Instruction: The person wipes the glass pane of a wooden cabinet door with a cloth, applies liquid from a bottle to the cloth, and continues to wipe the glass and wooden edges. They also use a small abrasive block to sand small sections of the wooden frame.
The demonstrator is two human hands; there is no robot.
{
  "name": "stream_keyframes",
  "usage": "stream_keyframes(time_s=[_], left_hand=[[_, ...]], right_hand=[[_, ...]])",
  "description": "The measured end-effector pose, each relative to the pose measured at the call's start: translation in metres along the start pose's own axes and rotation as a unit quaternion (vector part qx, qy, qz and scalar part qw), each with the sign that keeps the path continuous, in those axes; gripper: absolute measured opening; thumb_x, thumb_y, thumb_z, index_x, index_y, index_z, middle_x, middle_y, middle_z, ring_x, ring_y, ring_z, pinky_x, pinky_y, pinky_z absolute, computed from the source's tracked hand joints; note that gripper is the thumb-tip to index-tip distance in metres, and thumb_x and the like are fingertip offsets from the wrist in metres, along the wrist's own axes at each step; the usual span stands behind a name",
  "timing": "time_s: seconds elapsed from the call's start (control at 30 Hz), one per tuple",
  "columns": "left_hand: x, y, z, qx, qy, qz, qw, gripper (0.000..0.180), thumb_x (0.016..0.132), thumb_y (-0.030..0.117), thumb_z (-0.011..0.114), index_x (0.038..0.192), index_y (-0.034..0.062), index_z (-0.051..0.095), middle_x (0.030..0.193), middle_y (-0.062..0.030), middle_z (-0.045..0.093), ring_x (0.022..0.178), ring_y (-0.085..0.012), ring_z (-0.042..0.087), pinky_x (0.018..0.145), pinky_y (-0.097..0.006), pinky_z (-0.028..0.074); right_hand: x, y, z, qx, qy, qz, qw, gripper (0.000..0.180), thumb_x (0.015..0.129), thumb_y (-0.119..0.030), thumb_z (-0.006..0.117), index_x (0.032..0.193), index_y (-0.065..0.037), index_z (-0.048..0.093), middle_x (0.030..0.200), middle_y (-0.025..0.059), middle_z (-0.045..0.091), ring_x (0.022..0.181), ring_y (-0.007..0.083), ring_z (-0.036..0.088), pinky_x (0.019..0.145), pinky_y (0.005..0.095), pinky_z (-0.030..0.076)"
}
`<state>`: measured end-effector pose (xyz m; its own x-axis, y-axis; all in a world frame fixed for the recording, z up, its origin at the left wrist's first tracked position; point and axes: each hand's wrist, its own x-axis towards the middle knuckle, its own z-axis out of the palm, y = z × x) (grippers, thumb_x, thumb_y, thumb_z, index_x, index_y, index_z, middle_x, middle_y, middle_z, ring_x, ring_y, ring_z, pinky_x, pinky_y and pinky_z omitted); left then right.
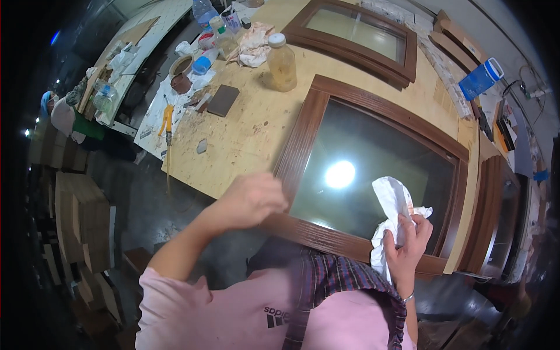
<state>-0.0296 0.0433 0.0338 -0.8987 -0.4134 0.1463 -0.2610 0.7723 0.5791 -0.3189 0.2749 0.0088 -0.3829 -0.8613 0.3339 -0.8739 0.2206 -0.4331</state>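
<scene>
Two hands, both mine, are at one framed glass panel [379,149] lying flat on the pale worktop [242,140]. The panel sits straight ahead, mostly to the right of my left hand and extending to the far side of both. Its long axis runs left to right on a slant, the right end nearer to me than the left.

Right hand [413,238]: over the panel's near right portion, fingers bent and thumb closed on a crumpled white cloth [389,195]. The cloth reaches up over the glass and trails across the near rail. Of the two, this hand is the closer to the glass; uncovered glass lies to the left and far side of the cloth.

Left hand [252,199]: at the panel's near left corner, fingers curled into a loose fist, outline blurred. No object shows in it, though the palm is hidden and I cannot tell whether it is empty. Contact with the frame cannot be confirmed.

Surroundings: a capped jar of yellowish liquid [282,65] stands just off the far left corner; a second framed panel [356,34] lies farther away; a dark flat block [223,100] rests to the left.
</scene>
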Motion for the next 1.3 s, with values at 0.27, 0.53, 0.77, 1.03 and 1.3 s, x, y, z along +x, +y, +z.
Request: stream_keyframes(time_s=[0.27,0.53,0.77,1.03,1.3], left_hand=[[-0.028,0.031,0.014,-0.010,0.071,-0.062,0.996,0.006,0.074,0.008,0.075,0.079,0.0060,0.072,0.074,-0.0067,0.063,0.071,-0.0253,0.062,0.065,-0.036,0.050],[-0.037,0.062,0.043,0.044,0.182,-0.109,0.976,0.008,0.073,0.004,0.076,0.079,0.0042,0.071,0.072,-0.0095,0.063,0.064,-0.0272,0.062,0.056,-0.035,0.049],[-0.042,0.054,0.042,0.092,0.225,-0.136,0.960,0.010,0.071,0.004,0.076,0.080,0.0077,0.072,0.072,-0.0082,0.061,0.067,-0.0246,0.062,0.057,-0.036,0.050],[0.002,0.078,0.055,0.066,0.158,-0.087,0.981,0.008,0.071,0.005,0.076,0.076,0.0063,0.070,0.073,-0.0068,0.063,0.066,-0.0261,0.062,0.059,-0.036,0.050],[0.033,0.081,0.052,-0.145,0.185,-0.059,0.970,0.016,0.070,-0.011,0.074,0.084,-0.0033,0.071,0.073,-0.0092,0.062,0.069,-0.0191,0.060,0.060,-0.028,0.045]], right_hand=[[0.000,-0.002,0.001,-0.011,0.001,-0.017,1.000,0.040,0.074,-0.017,0.076,0.109,-0.003,0.064,0.110,0.0195,0.053,0.104,0.0364,0.051,0.086,0.0451,0.043],[0.000,-0.007,-0.001,-0.048,-0.017,-0.040,0.998,0.039,0.078,-0.020,0.073,0.110,-0.001,0.063,0.111,0.0207,0.053,0.103,0.0369,0.049,0.087,0.0458,0.041],[-0.004,-0.008,-0.001,-0.052,-0.021,-0.030,0.998,0.040,0.077,-0.020,0.073,0.111,-0.001,0.063,0.112,0.0212,0.053,0.105,0.0373,0.049,0.088,0.0465,0.041],[-0.003,-0.008,-0.006,-0.048,-0.012,-0.025,0.998,0.040,0.075,-0.021,0.075,0.109,-0.003,0.063,0.110,0.0209,0.055,0.101,0.0385,0.051,0.087,0.0478,0.041],[-0.020,-0.024,0.004,0.095,-0.053,-0.110,0.988,0.052,0.067,-0.027,0.082,0.111,-0.005,0.065,0.113,0.0159,0.056,0.100,0.0350,0.056,0.087,0.0477,0.046]])
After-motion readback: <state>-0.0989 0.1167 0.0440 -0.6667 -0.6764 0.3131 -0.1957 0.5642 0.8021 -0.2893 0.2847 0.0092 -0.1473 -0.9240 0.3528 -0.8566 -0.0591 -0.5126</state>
